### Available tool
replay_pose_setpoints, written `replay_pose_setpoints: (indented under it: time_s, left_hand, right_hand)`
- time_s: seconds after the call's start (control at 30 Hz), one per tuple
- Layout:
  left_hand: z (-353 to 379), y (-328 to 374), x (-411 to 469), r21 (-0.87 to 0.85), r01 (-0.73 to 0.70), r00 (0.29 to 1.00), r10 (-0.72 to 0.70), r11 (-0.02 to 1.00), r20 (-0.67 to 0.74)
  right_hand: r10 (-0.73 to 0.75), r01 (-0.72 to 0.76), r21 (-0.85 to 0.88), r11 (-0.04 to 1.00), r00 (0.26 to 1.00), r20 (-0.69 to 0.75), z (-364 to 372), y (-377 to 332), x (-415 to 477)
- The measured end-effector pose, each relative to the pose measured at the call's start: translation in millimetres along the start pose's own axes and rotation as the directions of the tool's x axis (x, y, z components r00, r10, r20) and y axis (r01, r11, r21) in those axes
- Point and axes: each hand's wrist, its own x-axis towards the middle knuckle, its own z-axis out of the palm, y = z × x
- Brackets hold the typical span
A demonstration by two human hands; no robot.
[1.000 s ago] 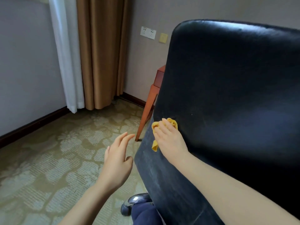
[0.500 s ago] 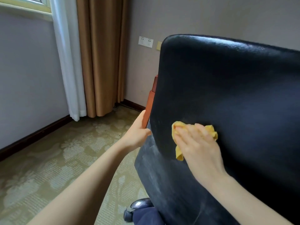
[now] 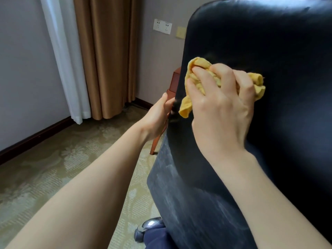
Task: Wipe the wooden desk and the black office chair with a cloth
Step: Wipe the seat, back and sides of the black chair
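While the black office chair (image 3: 269, 42) fills the right side of my view, it hides nearly all of the wooden desk (image 3: 177, 81) behind it. Only a reddish corner and one slanted leg show past the chair's left edge. Further back in the corner hang a brown curtain (image 3: 106, 51) and a white sheer curtain (image 3: 62, 51), with wall sockets (image 3: 162, 26) just right of them. Patterned carpet (image 3: 53, 168) covers the floor, and part of the chair's chrome base (image 3: 149, 225) shows low down.

My left hand (image 3: 158, 119) grips the chair back at its left edge, thumb on the near side, the fingers hidden behind. My right hand (image 3: 221, 108) presses a bunched yellow cloth (image 3: 195, 66) against the back's upper left area, fingers curled into its folds. A crumpled end sticks out past my knuckles on the right and another hangs below my thumb.

The chair's leather is glossy and dark up high. Lower down, near its left edge, it shows dull greyish smears.
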Motion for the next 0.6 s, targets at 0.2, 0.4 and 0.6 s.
replay_pose_setpoints:
  time_s: [0.2,0.4,0.6]
  left_hand:
    - [-7.5,-6.2,5.7,-0.023,0.038,0.999,-0.038,0.999,-0.031]
    - [-25.2,6.7,-7.6,0.0,0.194,0.979,-0.194,0.981,0.062]
    - [-17.5,5.9,-34.7,0.082,0.152,0.985,-0.158,0.985,0.073]
  right_hand:
    - [-0.126,0.155,-0.195,0.968,0.98,0.154,10.5,-1.2,-9.4]
    - [-0.181,0.24,-0.191,0.952,0.942,0.282,18.2,-10.6,-34.0]
    - [-0.388,0.438,-0.071,0.896,0.851,0.354,44.0,-16.4,-78.7]
